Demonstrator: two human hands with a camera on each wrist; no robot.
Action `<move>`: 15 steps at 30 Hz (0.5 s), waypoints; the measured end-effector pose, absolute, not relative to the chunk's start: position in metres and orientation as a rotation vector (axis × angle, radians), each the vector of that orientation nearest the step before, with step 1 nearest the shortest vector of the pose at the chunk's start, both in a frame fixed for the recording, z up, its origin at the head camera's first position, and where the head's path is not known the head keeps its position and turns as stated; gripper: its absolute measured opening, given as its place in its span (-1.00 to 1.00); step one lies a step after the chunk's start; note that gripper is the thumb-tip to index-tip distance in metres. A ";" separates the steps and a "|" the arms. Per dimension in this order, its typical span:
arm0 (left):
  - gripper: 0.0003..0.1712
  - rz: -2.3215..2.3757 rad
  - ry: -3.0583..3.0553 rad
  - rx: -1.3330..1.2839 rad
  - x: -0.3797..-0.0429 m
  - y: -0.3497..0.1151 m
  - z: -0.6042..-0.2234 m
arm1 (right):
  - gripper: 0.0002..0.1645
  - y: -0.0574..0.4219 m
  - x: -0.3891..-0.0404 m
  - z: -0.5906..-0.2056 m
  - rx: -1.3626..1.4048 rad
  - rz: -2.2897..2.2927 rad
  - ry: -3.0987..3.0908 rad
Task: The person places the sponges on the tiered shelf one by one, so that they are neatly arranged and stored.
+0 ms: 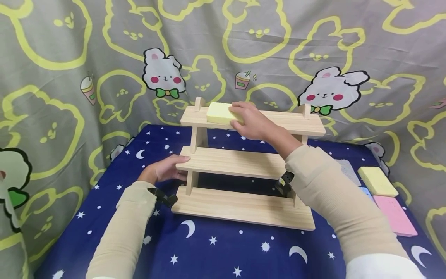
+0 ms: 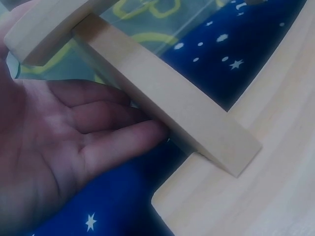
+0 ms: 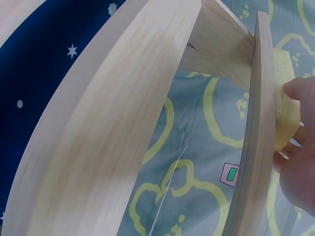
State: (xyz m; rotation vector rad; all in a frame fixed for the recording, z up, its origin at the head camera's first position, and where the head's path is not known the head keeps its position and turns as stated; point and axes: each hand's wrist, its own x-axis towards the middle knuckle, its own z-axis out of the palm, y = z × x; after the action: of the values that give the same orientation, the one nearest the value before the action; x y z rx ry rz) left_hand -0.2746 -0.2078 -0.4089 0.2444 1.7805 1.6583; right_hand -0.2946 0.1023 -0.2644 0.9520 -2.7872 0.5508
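Observation:
A three-tier wooden shelf [image 1: 240, 162] stands on the table. On the left end of its middle board lies the thumb of my left hand [image 1: 165, 169]. In the left wrist view, that hand's fingers [image 2: 118, 142] reach under the board against the side post [image 2: 172, 101]. Up at the top board, my right hand [image 1: 253, 121] grips a yellow sponge block [image 1: 218, 112], left of the board's middle. The right wrist view has the sponge resting on the board, thumb and fingers on its near end.
Right of the shelf lie another yellow block [image 1: 377, 181], a pink block [image 1: 395, 215], a grey block [image 1: 348, 172] and a partly hidden blue one [image 1: 366, 192]. A dark blue star-and-moon cloth [image 1: 195, 248] covers the table. Behind hangs a grey patterned curtain [image 1: 216, 38].

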 end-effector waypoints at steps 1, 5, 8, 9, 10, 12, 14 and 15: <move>-0.25 1.660 1.779 0.243 -0.274 -0.208 -0.408 | -0.38 0.101 -0.295 -0.264 0.955 0.553 -2.786; -0.23 1.661 1.781 0.248 -0.273 -0.208 -0.407 | -0.38 0.098 -0.297 -0.264 0.966 0.566 -2.791; -0.23 1.658 1.781 0.243 -0.273 -0.208 -0.407 | -0.38 0.097 -0.298 -0.265 0.969 0.575 -2.796; -0.22 1.653 1.783 0.244 -0.274 -0.208 -0.408 | -0.37 0.096 -0.298 -0.265 0.968 0.578 -2.798; -0.22 1.650 1.784 0.246 -0.274 -0.209 -0.408 | -0.37 0.096 -0.298 -0.265 0.967 0.580 -2.799; -0.23 1.648 1.789 0.240 -0.274 -0.209 -0.408 | -0.37 0.094 -0.298 -0.266 0.966 0.577 -2.795; -0.24 1.647 1.787 0.238 -0.274 -0.208 -0.409 | -0.37 0.095 -0.297 -0.266 0.959 0.573 -2.787; -0.25 1.646 1.788 0.238 -0.274 -0.208 -0.409 | -0.37 0.095 -0.297 -0.267 0.958 0.570 -2.782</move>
State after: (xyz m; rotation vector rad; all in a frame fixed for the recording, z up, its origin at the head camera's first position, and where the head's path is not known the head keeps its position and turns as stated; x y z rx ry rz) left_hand -0.2738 -0.2075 -0.4085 0.2379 1.7880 1.6459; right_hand -0.2972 0.0947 -0.2670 0.9578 -2.7816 0.5704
